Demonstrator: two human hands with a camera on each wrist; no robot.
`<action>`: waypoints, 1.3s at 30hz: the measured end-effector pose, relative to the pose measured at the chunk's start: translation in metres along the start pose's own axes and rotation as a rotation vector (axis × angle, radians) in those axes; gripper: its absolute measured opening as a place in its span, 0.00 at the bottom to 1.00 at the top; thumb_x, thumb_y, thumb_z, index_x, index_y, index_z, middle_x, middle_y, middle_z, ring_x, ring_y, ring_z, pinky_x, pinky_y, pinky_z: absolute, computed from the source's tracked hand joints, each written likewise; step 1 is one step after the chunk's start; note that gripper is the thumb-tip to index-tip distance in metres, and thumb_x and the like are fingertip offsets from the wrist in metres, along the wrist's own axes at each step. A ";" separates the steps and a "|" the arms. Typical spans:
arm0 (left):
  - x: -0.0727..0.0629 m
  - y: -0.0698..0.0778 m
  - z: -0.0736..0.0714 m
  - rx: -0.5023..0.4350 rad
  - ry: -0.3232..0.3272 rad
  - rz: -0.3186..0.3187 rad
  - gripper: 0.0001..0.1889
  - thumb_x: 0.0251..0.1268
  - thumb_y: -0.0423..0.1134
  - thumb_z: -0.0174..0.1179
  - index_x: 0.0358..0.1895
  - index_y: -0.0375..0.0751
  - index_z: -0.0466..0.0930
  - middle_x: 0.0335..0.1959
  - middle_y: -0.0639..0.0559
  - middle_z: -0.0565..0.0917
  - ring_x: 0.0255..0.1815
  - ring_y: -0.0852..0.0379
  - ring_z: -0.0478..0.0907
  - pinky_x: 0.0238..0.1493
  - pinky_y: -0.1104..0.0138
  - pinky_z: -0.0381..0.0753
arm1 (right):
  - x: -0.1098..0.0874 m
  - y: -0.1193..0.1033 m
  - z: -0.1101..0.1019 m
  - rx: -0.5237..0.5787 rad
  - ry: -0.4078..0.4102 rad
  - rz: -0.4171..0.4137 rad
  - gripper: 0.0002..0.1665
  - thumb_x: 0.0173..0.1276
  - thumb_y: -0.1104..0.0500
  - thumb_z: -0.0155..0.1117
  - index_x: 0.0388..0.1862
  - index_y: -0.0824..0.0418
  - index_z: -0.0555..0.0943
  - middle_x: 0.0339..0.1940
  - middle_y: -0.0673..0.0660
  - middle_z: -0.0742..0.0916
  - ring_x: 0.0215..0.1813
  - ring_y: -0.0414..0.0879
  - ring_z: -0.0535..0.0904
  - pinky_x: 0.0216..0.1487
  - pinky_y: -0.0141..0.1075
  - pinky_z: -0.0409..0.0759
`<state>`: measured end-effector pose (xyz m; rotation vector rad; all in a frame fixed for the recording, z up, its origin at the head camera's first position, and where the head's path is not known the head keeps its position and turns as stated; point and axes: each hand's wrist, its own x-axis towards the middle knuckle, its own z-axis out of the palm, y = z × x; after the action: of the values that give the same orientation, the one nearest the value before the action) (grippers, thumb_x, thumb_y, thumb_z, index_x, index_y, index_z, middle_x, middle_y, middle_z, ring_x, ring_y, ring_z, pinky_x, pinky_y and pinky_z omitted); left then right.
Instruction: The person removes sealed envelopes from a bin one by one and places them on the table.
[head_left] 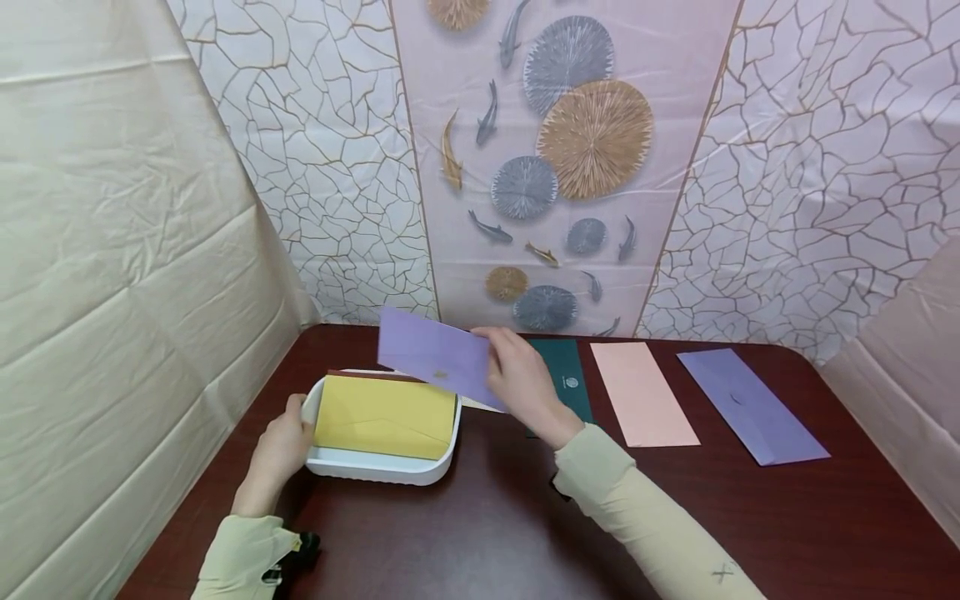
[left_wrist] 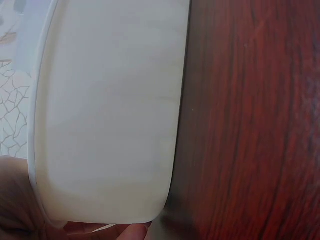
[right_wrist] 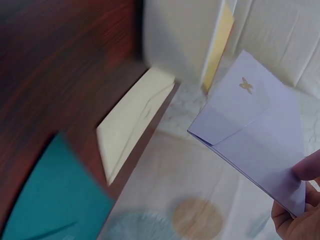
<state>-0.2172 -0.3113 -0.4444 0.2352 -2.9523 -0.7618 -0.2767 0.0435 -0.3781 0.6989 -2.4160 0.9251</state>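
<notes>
My right hand [head_left: 525,383] pinches a light purple envelope [head_left: 427,350] by one end, raised over the back right corner of a white plastic bin [head_left: 382,473]. A small gold mark shows on its flap in the right wrist view, where thumb and fingers clasp opposite faces. My left hand [head_left: 279,446] grips the left end of the bin, with fingertips [left_wrist: 134,232] at its end wall. Inside the bin lies a yellow envelope [head_left: 382,417] on top, with a reddish edge showing behind it. The bin's long outer wall [left_wrist: 110,110] fills much of the left wrist view.
Behind the bin's right side lies a cream envelope [right_wrist: 132,122], mostly hidden in the head view. A dark green envelope [head_left: 558,367], a pink envelope [head_left: 643,396] and another purple envelope [head_left: 753,408] lie rightward on the dark wood table [head_left: 510,533]. Patterned cloth [head_left: 360,167] hangs behind.
</notes>
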 end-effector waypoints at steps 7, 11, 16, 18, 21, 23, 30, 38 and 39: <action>0.000 0.003 -0.002 -0.006 -0.015 -0.008 0.23 0.74 0.31 0.43 0.68 0.24 0.57 0.51 0.20 0.77 0.47 0.27 0.80 0.43 0.41 0.78 | -0.026 0.031 -0.032 -0.044 0.018 0.086 0.22 0.72 0.70 0.52 0.60 0.60 0.81 0.46 0.59 0.86 0.37 0.51 0.79 0.38 0.44 0.77; 0.000 0.002 0.000 -0.008 -0.011 0.002 0.23 0.74 0.32 0.43 0.68 0.24 0.57 0.51 0.19 0.77 0.47 0.27 0.80 0.43 0.40 0.77 | -0.041 0.043 -0.047 -0.074 0.025 0.122 0.21 0.73 0.70 0.51 0.60 0.62 0.81 0.46 0.61 0.86 0.37 0.51 0.79 0.37 0.44 0.76; -0.001 0.001 0.001 -0.006 -0.002 0.016 0.23 0.73 0.31 0.44 0.67 0.24 0.57 0.50 0.19 0.77 0.47 0.26 0.79 0.43 0.39 0.77 | -0.060 0.051 -0.058 -0.082 0.030 0.140 0.20 0.72 0.71 0.52 0.59 0.64 0.82 0.46 0.62 0.87 0.42 0.53 0.82 0.41 0.46 0.78; -0.001 0.001 0.000 -0.006 -0.003 0.020 0.23 0.73 0.31 0.44 0.67 0.24 0.57 0.50 0.19 0.77 0.47 0.25 0.79 0.43 0.39 0.77 | -0.068 0.053 -0.061 -0.083 0.024 0.142 0.20 0.71 0.71 0.53 0.58 0.65 0.82 0.48 0.63 0.87 0.45 0.54 0.83 0.43 0.47 0.79; -0.001 0.001 -0.001 -0.003 -0.008 0.020 0.23 0.73 0.32 0.44 0.67 0.24 0.57 0.50 0.19 0.77 0.47 0.25 0.79 0.44 0.39 0.77 | -0.079 0.053 -0.064 -0.086 0.014 0.148 0.20 0.70 0.72 0.54 0.57 0.66 0.82 0.50 0.64 0.87 0.49 0.55 0.83 0.46 0.48 0.79; -0.001 0.002 -0.001 -0.003 -0.014 0.018 0.23 0.73 0.32 0.44 0.67 0.24 0.57 0.51 0.19 0.77 0.47 0.25 0.79 0.44 0.39 0.77 | -0.086 0.052 -0.066 -0.088 0.009 0.154 0.20 0.69 0.73 0.54 0.57 0.66 0.82 0.51 0.64 0.87 0.49 0.55 0.84 0.46 0.48 0.79; -0.001 0.003 -0.003 -0.008 -0.019 0.016 0.24 0.73 0.31 0.43 0.68 0.23 0.56 0.52 0.18 0.76 0.49 0.26 0.79 0.45 0.40 0.77 | -0.105 0.043 -0.069 -0.093 -0.028 0.165 0.20 0.69 0.73 0.56 0.58 0.66 0.82 0.52 0.64 0.87 0.51 0.56 0.84 0.47 0.50 0.81; -0.001 0.002 -0.001 -0.014 -0.013 0.009 0.24 0.73 0.31 0.43 0.68 0.24 0.57 0.52 0.18 0.76 0.49 0.25 0.79 0.45 0.39 0.76 | -0.124 0.036 -0.070 -0.102 -0.058 0.169 0.20 0.68 0.73 0.58 0.57 0.64 0.83 0.49 0.60 0.87 0.49 0.52 0.85 0.46 0.48 0.82; -0.001 0.001 -0.001 -0.014 -0.014 0.007 0.24 0.73 0.31 0.43 0.68 0.24 0.57 0.52 0.18 0.76 0.49 0.25 0.79 0.45 0.39 0.76 | -0.126 0.034 -0.070 -0.104 -0.062 0.172 0.20 0.68 0.73 0.58 0.56 0.63 0.84 0.49 0.60 0.87 0.49 0.52 0.85 0.45 0.47 0.82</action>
<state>-0.2166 -0.3103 -0.4432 0.2191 -2.9578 -0.7869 -0.1844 0.1520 -0.4197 0.4956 -2.5905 0.8471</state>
